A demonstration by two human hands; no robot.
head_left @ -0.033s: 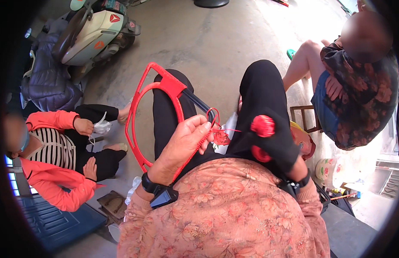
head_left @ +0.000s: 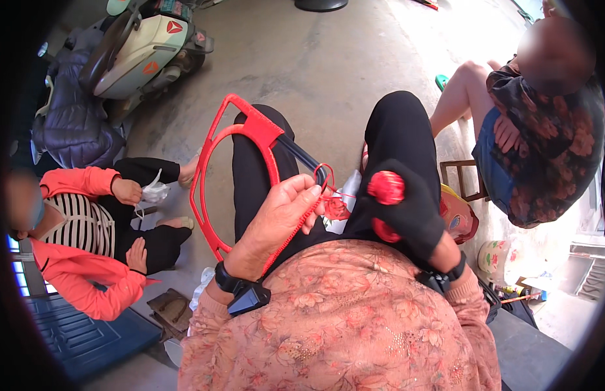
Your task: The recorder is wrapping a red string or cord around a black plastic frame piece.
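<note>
Over my left thigh rests a curved tube frame (head_left: pixel 272 171), mostly wound with red cord, with a bare dark stretch (head_left: pixel 301 156) near its upper right. My bare left hand (head_left: pixel 286 212) is closed on the wrapped tube, fingertips pinching where the winding meets the dark part. A loose loop of red cord (head_left: pixel 325 171) stands up there. In a black glove, my right hand (head_left: pixel 410 212) grips a spool of red cord (head_left: pixel 386 188) over my right thigh; the glove hides its middle. Thin cord runs between the hands.
A person in a coral jacket (head_left: pixel 87 293) sits at left, another in a dark floral top (head_left: pixel 550 150) at right. A scooter (head_left: pixel 146 58) stands at the upper left. Beside my right leg are a red and yellow bag (head_left: pixel 460 218) and a floral bucket (head_left: pixel 495 255).
My right hand has shifted slightly left, bringing the spool nearer the frame, and the cord between the hands is shorter. My left hand and the frame have stayed put.
</note>
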